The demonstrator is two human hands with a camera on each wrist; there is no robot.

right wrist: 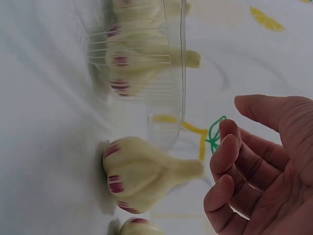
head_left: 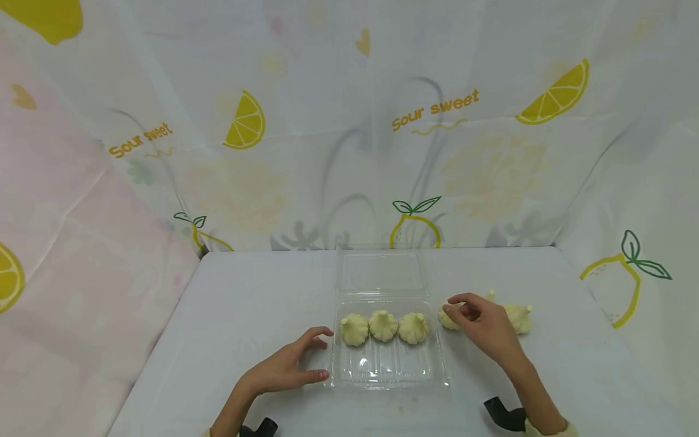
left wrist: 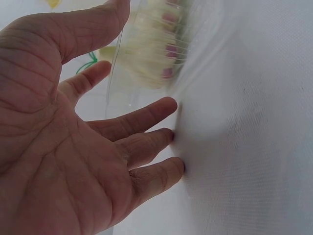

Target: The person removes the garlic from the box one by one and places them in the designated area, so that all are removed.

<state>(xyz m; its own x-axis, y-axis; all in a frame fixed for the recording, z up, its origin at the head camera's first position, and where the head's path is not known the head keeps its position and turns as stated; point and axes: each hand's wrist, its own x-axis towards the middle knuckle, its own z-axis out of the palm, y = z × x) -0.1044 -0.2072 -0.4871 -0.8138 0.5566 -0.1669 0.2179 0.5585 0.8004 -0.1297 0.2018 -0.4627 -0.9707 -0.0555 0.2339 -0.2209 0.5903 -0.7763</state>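
A clear plastic clamshell box (head_left: 390, 371) lies with its lid (head_left: 383, 274) folded back. Three pale garlic bulbs (head_left: 383, 326) sit in a row inside, towards its back. My left hand (head_left: 284, 367) is at the box's left side, thumb and fingers spread, with several fingertips (left wrist: 166, 171) down at the table. To the right of the box, my right hand (head_left: 486, 328) hovers by a garlic bulb (right wrist: 142, 174) with purple streaks and an upright stem. A gap shows between that stem and the loosely bent fingers (right wrist: 227, 152), which hold nothing.
More garlic bulbs (head_left: 520, 318) lie on the white table (head_left: 262, 291) beyond the right hand, partly hidden by it. A lemon-printed cloth (head_left: 306, 182) hangs behind and at both sides. Black curved pieces (head_left: 503, 416) show at both wrists.
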